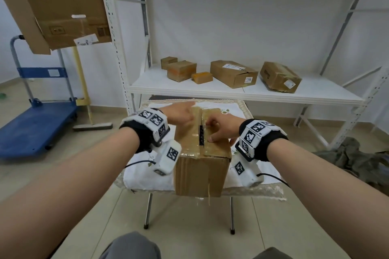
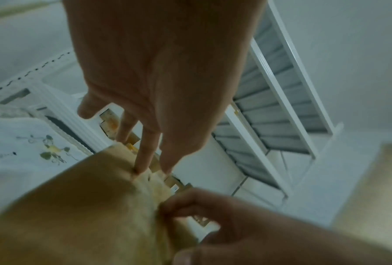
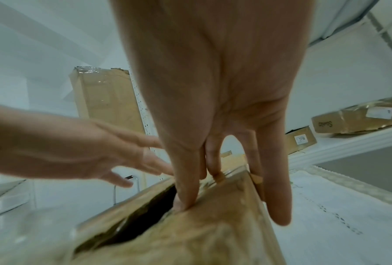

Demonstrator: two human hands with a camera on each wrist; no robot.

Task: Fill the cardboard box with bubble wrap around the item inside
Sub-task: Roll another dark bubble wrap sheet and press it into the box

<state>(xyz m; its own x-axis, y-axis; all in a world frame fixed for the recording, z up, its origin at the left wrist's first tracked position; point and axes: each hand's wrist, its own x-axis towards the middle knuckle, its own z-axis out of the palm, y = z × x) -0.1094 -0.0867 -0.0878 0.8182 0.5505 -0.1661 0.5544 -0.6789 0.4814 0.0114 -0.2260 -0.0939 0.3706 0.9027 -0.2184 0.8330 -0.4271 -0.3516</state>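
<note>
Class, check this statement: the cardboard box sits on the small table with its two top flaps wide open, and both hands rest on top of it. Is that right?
Not quite. The cardboard box sits on the small table with both hands, left hand and right hand, on top, but its flaps are nearly closed, leaving only a narrow dark gap. The head view shows it.

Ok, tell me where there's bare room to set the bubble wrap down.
Bare cloth lies left and right of the cardboard box, partly under the wrists. The shelf's front edge is bare; behind it small boxes crowd.
</note>
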